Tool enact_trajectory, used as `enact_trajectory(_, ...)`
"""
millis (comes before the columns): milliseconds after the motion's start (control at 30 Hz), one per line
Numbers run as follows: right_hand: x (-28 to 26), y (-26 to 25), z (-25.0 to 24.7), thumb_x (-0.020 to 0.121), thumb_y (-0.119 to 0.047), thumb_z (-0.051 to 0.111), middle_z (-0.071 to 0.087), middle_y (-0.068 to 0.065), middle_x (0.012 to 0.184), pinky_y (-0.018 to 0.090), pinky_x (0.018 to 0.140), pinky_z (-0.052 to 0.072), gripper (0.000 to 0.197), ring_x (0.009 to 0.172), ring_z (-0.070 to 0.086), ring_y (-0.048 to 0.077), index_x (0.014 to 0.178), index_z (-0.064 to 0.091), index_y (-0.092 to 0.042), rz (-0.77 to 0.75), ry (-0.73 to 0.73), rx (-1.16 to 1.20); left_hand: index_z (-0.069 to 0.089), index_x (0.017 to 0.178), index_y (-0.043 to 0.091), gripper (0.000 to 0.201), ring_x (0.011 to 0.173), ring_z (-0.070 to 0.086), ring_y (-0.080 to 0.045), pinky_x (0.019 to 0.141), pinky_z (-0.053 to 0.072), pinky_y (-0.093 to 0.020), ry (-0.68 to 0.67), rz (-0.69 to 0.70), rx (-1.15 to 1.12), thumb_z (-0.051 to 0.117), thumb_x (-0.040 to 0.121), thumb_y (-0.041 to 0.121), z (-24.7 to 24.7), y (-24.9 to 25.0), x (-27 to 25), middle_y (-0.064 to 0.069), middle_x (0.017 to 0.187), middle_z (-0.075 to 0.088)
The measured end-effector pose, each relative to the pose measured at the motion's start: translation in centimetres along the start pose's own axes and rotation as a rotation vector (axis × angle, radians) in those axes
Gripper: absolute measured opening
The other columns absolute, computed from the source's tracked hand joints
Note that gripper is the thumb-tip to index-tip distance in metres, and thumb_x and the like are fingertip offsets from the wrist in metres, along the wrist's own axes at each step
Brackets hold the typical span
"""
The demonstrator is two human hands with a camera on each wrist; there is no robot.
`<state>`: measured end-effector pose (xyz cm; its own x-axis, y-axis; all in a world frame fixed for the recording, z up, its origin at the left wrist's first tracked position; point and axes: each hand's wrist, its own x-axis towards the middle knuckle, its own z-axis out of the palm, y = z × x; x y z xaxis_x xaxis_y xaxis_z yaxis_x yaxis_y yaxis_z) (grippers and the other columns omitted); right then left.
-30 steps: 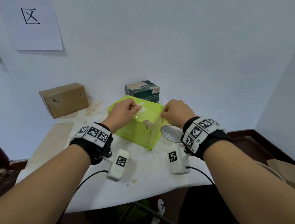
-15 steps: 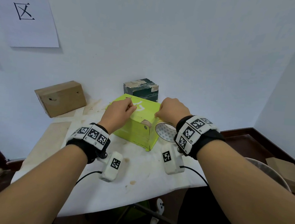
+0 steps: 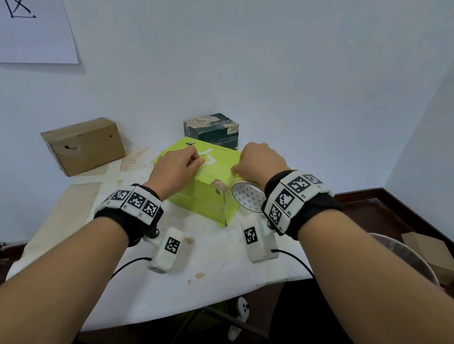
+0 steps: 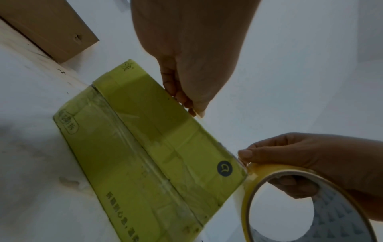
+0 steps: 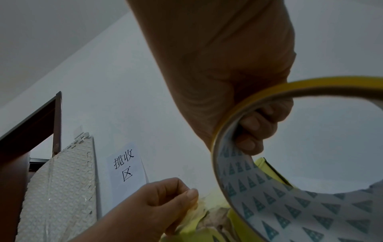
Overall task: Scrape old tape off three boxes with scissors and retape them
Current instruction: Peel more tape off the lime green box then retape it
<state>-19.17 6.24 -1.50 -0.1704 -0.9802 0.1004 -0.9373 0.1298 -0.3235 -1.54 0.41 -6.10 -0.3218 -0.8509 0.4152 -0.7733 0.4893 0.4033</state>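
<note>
The left hand (image 3: 175, 167) pinches clear tape on the green box (image 3: 207, 194), and the right hand (image 3: 259, 163) fingers curl round the tape roll (image 3: 248, 198)

Soft even light, dim wrist views

A pale blue-white wall (image 3: 257, 64) runs behind the white-covered table (image 3: 155, 289). Up and left of the table hangs a paper sign (image 3: 28, 11) with black characters. Right of the table, dark wooden skirting (image 3: 399, 198) lines the corner. Further left stands a dark door frame (image 5: 56, 122) and a grey foam mat (image 5: 62, 188).
</note>
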Motion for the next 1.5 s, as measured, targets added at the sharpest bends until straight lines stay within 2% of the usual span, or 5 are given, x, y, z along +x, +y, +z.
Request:
enact_trajectory(400, -0.4, 0.0, 0.7, 0.089, -0.023, 0.058, 0.060, 0.009, 0.112, 0.030, 0.072, 0.038, 0.021, 0.100, 0.059, 0.030, 0.106, 0.062, -0.012, 0.021, 0.019, 0.018, 0.055, 0.087, 0.011, 0.021, 0.073, 0.047, -0.022, 0.061, 0.027, -0.032, -0.020, 0.004, 0.029, 0.050, 0.099, 0.029, -0.1, 0.0, 0.0, 0.001, 0.071, 0.053)
enact_trajectory(800, -0.2, 0.2, 1.3, 0.087, -0.021, 0.059, 0.051, 0.005, 0.089, 0.029, 0.070, 0.038, 0.008, 0.082, 0.053, 0.028, 0.085, 0.056, -0.014, 0.026, 0.007, 0.023, 0.054, 0.087, 0.008, 0.021, 0.074, 0.049, -0.023, 0.061, 0.031, -0.032, -0.035, 0.051, 0.051, 0.050, 0.099, 0.024, 0.0, 0.0, -0.2, -0.002, 0.077, 0.056)
enact_trajectory(1267, 0.2, 1.2, 2.3, 0.090, -0.034, 0.061, 0.062, 0.009, 0.112, 0.031, 0.074, 0.041, 0.032, 0.102, 0.059, 0.028, 0.111, 0.063, -0.011, 0.032, 0.003, 0.113, 0.044, 0.085, 0.010, 0.017, 0.075, 0.050, -0.026, 0.062, 0.033, -0.034, -0.100, 0.115, 0.133, 0.048, 0.099, 0.020, 0.2, 0.3, -0.1, -0.007, 0.082, 0.055)
enact_trajectory(1400, 0.3, 1.4, 2.5, 0.089, -0.035, 0.062, 0.063, 0.010, 0.113, 0.032, 0.077, 0.043, 0.033, 0.103, 0.059, 0.028, 0.111, 0.063, -0.010, 0.033, -0.002, 0.130, 0.045, 0.099, 0.008, 0.009, 0.071, 0.044, -0.024, 0.061, 0.029, -0.033, -0.114, 0.070, 0.106, 0.048, 0.097, 0.016, 0.0, 0.5, 0.1, -0.002, 0.078, 0.047)
enact_trajectory(1500, 0.3, 1.4, 2.5, 0.089, -0.035, 0.062, 0.063, 0.009, 0.111, 0.031, 0.076, 0.044, 0.033, 0.101, 0.060, 0.027, 0.110, 0.064, -0.010, 0.035, -0.008, 0.143, 0.046, 0.107, 0.005, 0.015, 0.072, 0.043, -0.025, 0.065, 0.032, -0.032, -0.112, 0.044, 0.081, 0.049, 0.095, 0.013, -0.1, 0.2, 0.2, -0.002, 0.092, 0.039)
